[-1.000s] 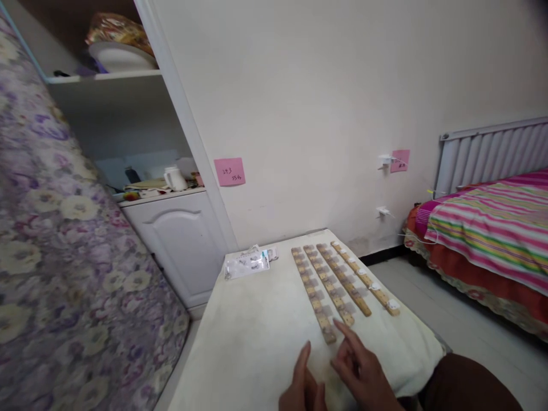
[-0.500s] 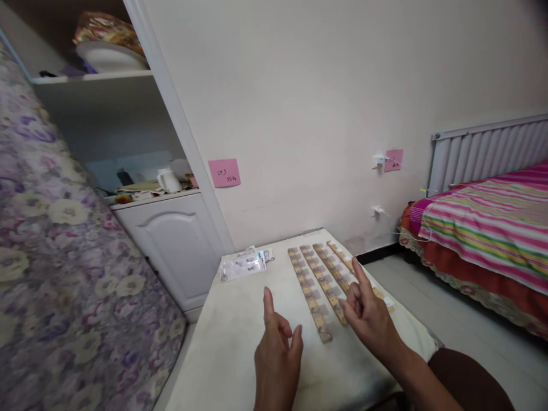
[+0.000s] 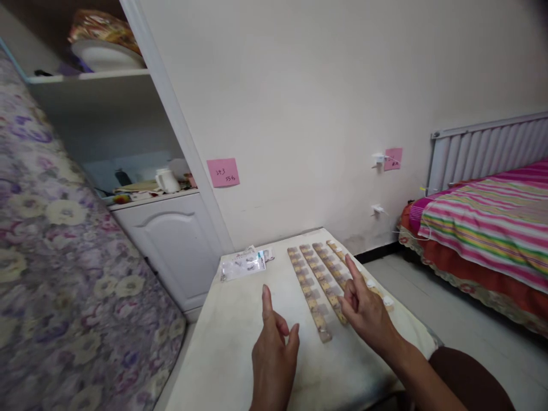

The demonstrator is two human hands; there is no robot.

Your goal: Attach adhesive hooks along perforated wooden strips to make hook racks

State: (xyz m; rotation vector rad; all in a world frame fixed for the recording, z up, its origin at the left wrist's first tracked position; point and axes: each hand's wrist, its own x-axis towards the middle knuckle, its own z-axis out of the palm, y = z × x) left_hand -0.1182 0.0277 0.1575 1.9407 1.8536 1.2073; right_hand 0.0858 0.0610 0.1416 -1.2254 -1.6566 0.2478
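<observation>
Several long strips of small tan pieces (image 3: pixel 314 282) lie side by side on a small white table (image 3: pixel 240 331). My left hand (image 3: pixel 274 354) is raised above the table's near middle, index finger pointing up, the other fingers loosely bent, holding nothing. My right hand (image 3: pixel 363 311) hovers over the near ends of the strips, index finger stretched out, the rest curled, nothing in it. A few small clear packets (image 3: pixel 245 265) lie at the table's far left corner.
A floral-covered mattress (image 3: pixel 64 257) leans along the left. Behind it stands a white cabinet (image 3: pixel 171 240) with shelves, a white jug (image 3: pixel 165 180) and dishes. A pink note (image 3: pixel 223 172) sticks on the wall. A bed with a striped cover (image 3: pixel 488 222) and a radiator (image 3: pixel 483 151) are at the right.
Both hands rose from the table's near edge to above the table, each with its index finger out. In the last half second they barely shifted.
</observation>
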